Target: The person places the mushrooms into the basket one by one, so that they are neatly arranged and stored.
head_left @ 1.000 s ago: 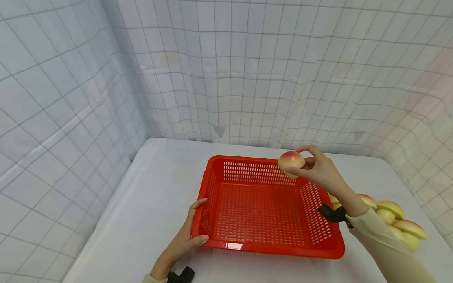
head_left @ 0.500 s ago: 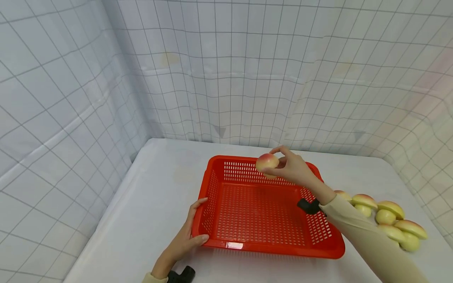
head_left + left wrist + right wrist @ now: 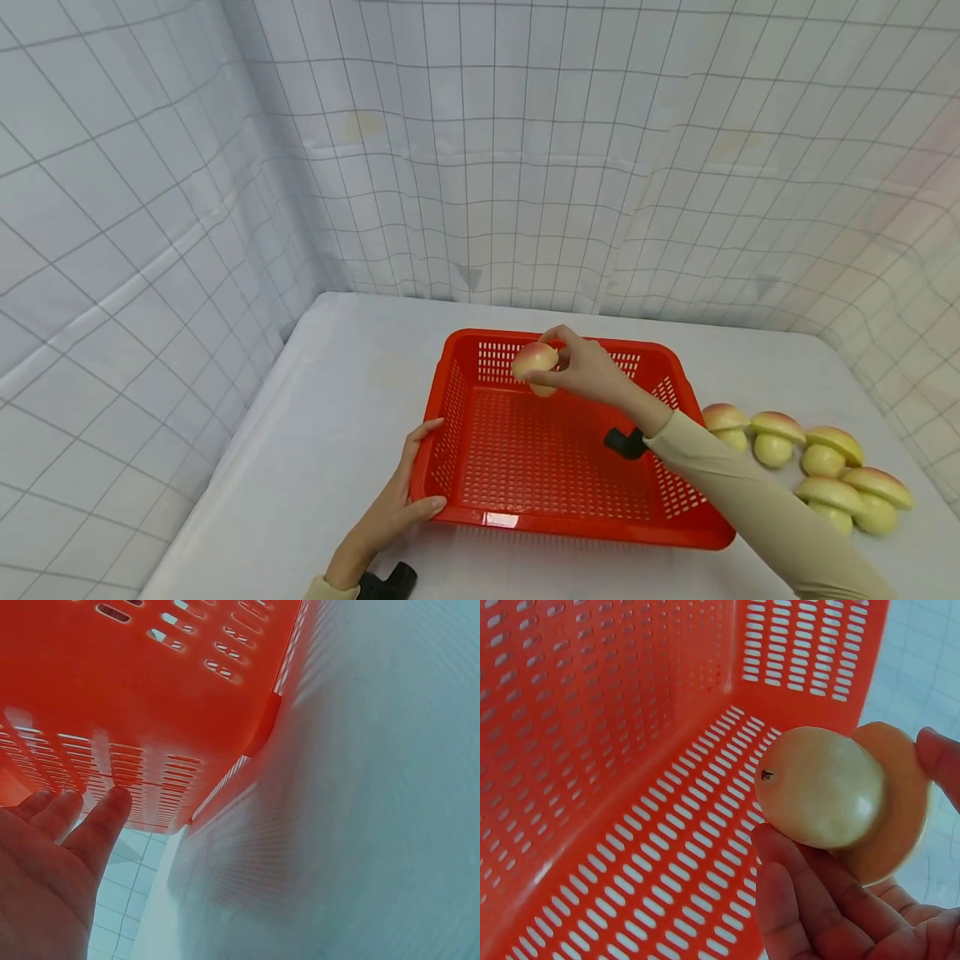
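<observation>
My right hand point(image 3: 592, 371) holds a mushroom-shaped piece point(image 3: 535, 360) with a red and yellow cap above the far part of the red basket point(image 3: 577, 533). In the right wrist view, thumb and fingers pinch its cap, and the rounded pale yellow stem point(image 3: 821, 787) points into the basket. My left hand point(image 3: 390, 504) rests at the basket's near left corner, with the thumb on the rim and the fingers along the left side. Against the perforated wall point(image 3: 142, 772) in the left wrist view lie the fingertips of my left hand point(image 3: 60, 855).
Several more mushroom-shaped pieces point(image 3: 776, 429) stand on the white table point(image 3: 337, 400) to the right of the basket, partly behind the right sleeve. White cloth with a dark grid point(image 3: 555, 167) hangs behind the table and on both sides.
My right hand has carried the mushroom-shaped piece leftward from the basket's far right corner and slightly lower. The left hand keeps its place on the basket.
</observation>
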`<state>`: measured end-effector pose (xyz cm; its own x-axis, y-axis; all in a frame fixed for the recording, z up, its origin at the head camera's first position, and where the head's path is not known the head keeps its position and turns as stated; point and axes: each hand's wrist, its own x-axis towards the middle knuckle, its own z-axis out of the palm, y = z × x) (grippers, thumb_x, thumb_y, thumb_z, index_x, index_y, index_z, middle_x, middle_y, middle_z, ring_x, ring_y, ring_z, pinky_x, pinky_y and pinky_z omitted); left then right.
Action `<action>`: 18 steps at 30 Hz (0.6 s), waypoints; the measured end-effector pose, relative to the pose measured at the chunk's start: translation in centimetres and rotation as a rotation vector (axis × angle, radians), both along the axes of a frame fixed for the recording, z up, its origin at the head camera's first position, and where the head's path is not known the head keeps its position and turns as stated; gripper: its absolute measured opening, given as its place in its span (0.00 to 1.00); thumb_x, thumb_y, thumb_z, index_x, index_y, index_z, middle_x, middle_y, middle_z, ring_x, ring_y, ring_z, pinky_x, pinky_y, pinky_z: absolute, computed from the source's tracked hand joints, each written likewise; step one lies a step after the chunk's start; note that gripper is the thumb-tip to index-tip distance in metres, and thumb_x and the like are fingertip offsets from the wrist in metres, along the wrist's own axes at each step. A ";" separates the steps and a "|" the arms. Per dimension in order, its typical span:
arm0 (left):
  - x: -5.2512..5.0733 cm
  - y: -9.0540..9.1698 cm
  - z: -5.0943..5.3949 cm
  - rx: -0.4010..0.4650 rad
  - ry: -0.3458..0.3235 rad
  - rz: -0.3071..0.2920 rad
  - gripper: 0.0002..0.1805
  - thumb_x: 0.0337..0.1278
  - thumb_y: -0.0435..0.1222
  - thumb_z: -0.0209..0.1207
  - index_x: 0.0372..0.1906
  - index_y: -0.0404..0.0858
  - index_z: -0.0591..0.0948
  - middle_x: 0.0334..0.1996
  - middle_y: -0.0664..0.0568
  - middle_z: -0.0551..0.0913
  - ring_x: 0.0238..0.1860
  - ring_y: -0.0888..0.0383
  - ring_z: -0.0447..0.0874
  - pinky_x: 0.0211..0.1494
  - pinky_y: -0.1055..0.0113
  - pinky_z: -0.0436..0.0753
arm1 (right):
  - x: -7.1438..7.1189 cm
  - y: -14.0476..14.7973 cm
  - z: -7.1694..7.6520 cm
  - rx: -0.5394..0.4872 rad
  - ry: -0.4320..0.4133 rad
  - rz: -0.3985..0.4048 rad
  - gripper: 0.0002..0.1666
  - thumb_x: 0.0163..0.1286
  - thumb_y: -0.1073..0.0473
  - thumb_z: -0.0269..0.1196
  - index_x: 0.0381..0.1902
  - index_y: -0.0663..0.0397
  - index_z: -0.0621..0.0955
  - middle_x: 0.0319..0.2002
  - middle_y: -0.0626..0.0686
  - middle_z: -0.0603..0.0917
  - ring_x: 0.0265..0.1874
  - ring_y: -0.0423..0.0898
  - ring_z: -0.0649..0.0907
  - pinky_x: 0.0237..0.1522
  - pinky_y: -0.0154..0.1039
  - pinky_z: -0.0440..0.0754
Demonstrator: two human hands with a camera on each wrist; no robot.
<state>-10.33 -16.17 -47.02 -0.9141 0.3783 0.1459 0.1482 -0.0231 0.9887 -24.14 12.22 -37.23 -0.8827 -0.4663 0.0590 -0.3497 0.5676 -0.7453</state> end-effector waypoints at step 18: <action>0.0 0.0 0.0 0.008 0.000 -0.007 0.45 0.50 0.33 0.56 0.73 0.49 0.48 0.66 0.38 0.51 0.56 0.34 0.64 0.49 0.54 0.79 | 0.1 -2.9 -2.6 0.129 0.047 0.074 0.33 0.56 0.42 0.69 0.51 0.56 0.72 0.29 0.45 0.79 0.23 0.42 0.76 0.23 0.37 0.72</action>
<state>-10.31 -16.13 -47.07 -0.9114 0.3836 0.1490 0.1481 -0.0320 0.9885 -24.05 9.35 -39.86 -0.8431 -0.5366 0.0350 -0.4273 0.6290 -0.6494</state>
